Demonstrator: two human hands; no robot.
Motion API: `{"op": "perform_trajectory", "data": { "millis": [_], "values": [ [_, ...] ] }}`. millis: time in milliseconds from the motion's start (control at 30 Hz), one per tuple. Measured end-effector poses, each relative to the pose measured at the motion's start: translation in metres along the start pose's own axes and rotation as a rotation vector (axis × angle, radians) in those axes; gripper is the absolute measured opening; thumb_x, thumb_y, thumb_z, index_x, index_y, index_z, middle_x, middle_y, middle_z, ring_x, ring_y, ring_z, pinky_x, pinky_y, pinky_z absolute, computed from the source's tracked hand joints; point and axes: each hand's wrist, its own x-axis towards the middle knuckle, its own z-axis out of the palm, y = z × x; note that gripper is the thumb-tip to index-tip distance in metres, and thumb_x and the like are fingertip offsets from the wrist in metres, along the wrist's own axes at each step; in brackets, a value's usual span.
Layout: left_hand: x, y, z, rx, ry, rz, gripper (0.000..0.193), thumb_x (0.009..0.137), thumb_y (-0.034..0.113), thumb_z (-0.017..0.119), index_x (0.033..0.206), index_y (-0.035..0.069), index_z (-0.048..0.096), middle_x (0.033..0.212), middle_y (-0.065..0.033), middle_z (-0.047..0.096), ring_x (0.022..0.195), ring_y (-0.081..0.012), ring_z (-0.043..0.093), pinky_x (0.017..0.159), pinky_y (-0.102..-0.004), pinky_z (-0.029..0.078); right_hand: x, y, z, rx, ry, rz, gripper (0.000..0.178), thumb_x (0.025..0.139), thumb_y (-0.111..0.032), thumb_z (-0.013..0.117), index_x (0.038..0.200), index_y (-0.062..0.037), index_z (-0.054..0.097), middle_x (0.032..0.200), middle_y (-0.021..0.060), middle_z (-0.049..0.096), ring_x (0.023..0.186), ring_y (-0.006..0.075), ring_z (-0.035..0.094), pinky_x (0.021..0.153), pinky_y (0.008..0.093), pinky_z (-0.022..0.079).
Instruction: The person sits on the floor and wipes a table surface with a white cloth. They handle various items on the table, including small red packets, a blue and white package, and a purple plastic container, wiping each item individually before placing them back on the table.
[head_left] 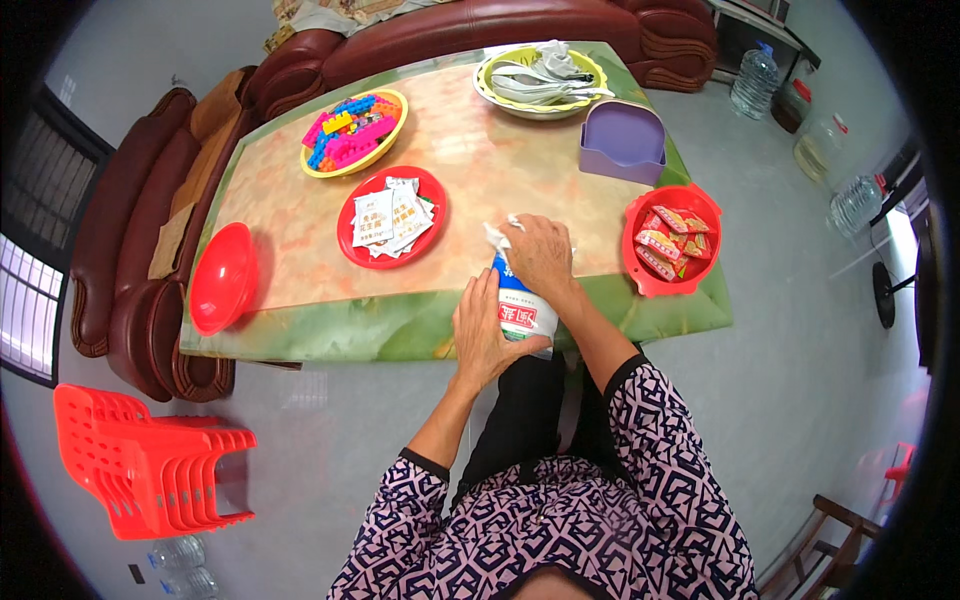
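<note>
A blue and white salt bag point(522, 310) stands at the table's near edge, in front of me. My left hand point(482, 325) is wrapped round its lower left side, thumb across the bottom. Over its upper end lies my right hand point(542, 255), fingers curled in, with a crumpled white tissue point(497, 238) poking out past them. The fingers hide the top of the bag. To the left of my hands is a red plate point(436, 190) with white sachets point(390, 218); to the right, a red bowl point(637, 282) holds small red snack packets point(676, 236).
A yellow basket point(401, 122) of toy bricks point(345, 132), a bowl of spoons point(535, 85), a purple bin point(622, 145) and a tilted red bowl point(222, 280) are on the table point(480, 190). Red stools point(150, 460) stand left, water bottles point(753, 82) right, sofas point(480, 42) behind.
</note>
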Motion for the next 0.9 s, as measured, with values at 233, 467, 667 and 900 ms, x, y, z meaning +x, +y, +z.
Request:
{"op": "perform_trajectory", "data": {
  "millis": [233,467,667,900],
  "values": [
    [0.004,-0.002,0.001,0.002,-0.009,-0.015,0.120,0.051,0.055,0.083,0.140,-0.006,0.030,0.141,-0.0225,0.039,0.135,-0.0387,0.031,0.108,-0.0487,0.026,-0.028,0.003,-0.034,-0.028,-0.099,0.071,0.037,0.079,-0.022,0.064,0.115,-0.0111,0.061,0.117,0.0116,0.056,0.114,0.0284,0.051,0.093,0.0436,0.039],
    [0.002,-0.016,0.012,0.030,0.008,0.000,0.118,0.052,0.050,0.082,0.142,-0.002,0.028,0.143,-0.0198,0.036,0.135,-0.0399,0.027,0.107,-0.0518,0.025,-0.095,-0.027,-0.073,0.201,-0.160,-0.051,0.055,0.080,-0.015,0.063,0.131,-0.0031,0.048,0.139,0.0176,0.042,0.133,0.0358,0.035,0.106,0.0460,0.031],
    [0.003,-0.011,0.001,0.012,-0.068,0.016,0.124,0.047,0.052,0.083,0.143,0.000,0.026,0.145,-0.0183,0.035,0.136,-0.0411,0.025,0.107,-0.0537,0.023,-0.098,-0.023,-0.079,0.168,-0.207,-0.076,0.054,0.082,-0.015,0.061,0.133,-0.0042,0.048,0.142,0.0168,0.039,0.134,0.0353,0.034,0.107,0.0468,0.029],
    [0.007,0.000,-0.009,-0.002,-0.132,-0.030,0.126,0.047,0.057,0.083,0.143,-0.001,0.027,0.143,-0.0201,0.035,0.135,-0.0402,0.026,0.109,-0.0511,0.021,-0.034,-0.001,-0.026,0.016,-0.106,-0.056,0.041,0.077,-0.018,0.063,0.116,-0.0061,0.061,0.123,0.0164,0.053,0.122,0.0345,0.044,0.100,0.0476,0.034]
  ]
}}
